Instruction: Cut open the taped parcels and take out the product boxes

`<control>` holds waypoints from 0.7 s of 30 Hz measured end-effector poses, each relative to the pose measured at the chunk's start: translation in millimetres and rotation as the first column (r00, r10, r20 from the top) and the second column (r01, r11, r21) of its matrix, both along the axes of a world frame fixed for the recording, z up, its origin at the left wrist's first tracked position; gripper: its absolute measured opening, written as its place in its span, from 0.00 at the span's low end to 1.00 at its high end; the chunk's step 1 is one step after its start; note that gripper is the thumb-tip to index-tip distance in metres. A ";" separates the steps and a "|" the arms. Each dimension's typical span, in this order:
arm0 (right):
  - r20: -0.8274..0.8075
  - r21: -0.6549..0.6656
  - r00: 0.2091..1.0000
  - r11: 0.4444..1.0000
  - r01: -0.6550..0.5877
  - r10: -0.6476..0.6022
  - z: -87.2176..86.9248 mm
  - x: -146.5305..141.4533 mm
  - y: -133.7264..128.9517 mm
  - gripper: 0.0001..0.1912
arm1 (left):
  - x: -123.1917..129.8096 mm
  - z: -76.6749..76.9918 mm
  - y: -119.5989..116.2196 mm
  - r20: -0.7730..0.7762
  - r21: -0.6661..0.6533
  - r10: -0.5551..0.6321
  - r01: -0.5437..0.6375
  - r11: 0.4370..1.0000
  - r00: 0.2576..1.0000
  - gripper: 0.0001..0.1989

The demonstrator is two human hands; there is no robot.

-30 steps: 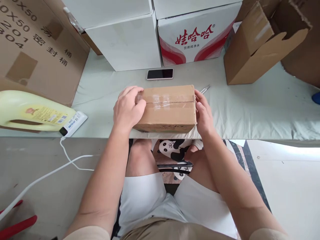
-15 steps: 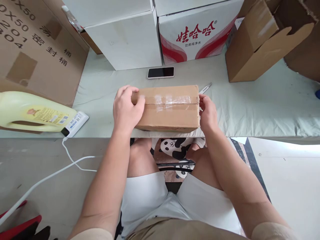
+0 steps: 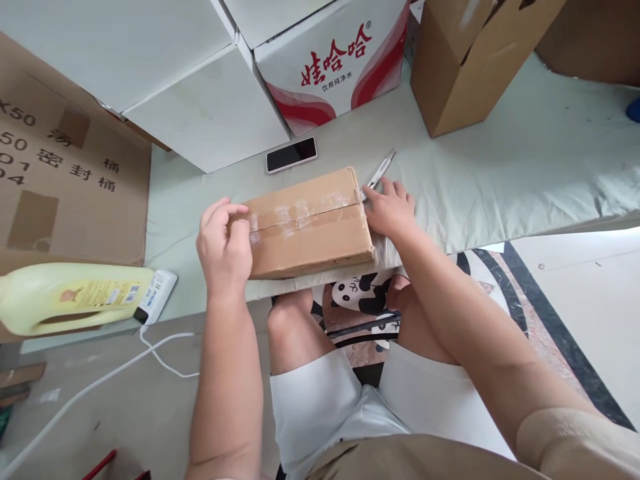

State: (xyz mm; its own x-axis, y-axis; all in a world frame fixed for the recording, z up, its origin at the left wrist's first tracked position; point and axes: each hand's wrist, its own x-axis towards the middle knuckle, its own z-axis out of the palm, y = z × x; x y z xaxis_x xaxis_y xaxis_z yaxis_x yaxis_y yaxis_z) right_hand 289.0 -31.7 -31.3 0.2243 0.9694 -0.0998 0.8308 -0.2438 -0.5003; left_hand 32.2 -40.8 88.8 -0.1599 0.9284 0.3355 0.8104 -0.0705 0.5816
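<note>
A taped cardboard box (image 3: 310, 230) lies at the table's front edge, with a strip of clear tape along its top seam. My left hand (image 3: 225, 243) grips the box's left end, its thumb and fingers curled over the corner. At the opposite end, my right hand (image 3: 393, 210) is palm down on the cloth with its fingers apart. Its fingertips are by the near end of a utility knife (image 3: 379, 173), which lies slanted behind the box's right corner. Whether they touch the knife is hard to tell.
Behind the box lies a phone (image 3: 292, 155). White cartons (image 3: 200, 113) and a red-and-white water carton (image 3: 335, 87) line the back. An open cardboard box (image 3: 455, 80) stands right. On the left are a yellow jug (image 3: 75, 293), a white power strip (image 3: 159, 297) and a large carton (image 3: 75, 193).
My right hand has left the box's right end and spread out toward the utility knife. The view has turned, so the box appears tilted and farther left. My left hand stays on it.
</note>
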 end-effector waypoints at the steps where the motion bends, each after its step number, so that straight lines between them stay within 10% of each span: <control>1: 0.007 -0.005 1.000 1.000 -0.009 0.009 1.4 1.1 -0.5 0.30 | 0.2 0.4 0.2 0.008 0.004 0.000 0.000 1.000 1.000 0.13; 8: 0.047 -0.114 0.998 0.992 0.057 -0.052 16.4 11.1 -3.7 0.18 | -2.2 -0.7 1.1 0.079 0.030 0.021 -0.024 0.999 0.997 0.13; 15: -0.307 -0.075 0.948 0.995 0.066 -0.085 21.5 9.2 -11.5 0.35 | -2.7 -1.3 3.8 0.052 0.024 0.010 -0.012 1.000 0.999 0.15; 21: -0.794 0.136 0.608 0.975 0.173 0.004 22.3 15.8 -23.7 0.28 | -5.5 -3.2 8.1 0.050 0.050 -0.005 0.002 0.999 0.999 0.16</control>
State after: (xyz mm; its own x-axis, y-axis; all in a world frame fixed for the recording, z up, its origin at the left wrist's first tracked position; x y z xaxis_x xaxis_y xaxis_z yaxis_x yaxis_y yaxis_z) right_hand 304.9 -55.4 -9.0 0.2264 0.9684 -0.1050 0.0748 -0.1247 -0.9894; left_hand 26.7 -32.7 85.6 -0.1742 0.9113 0.3731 0.7803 -0.1034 0.6168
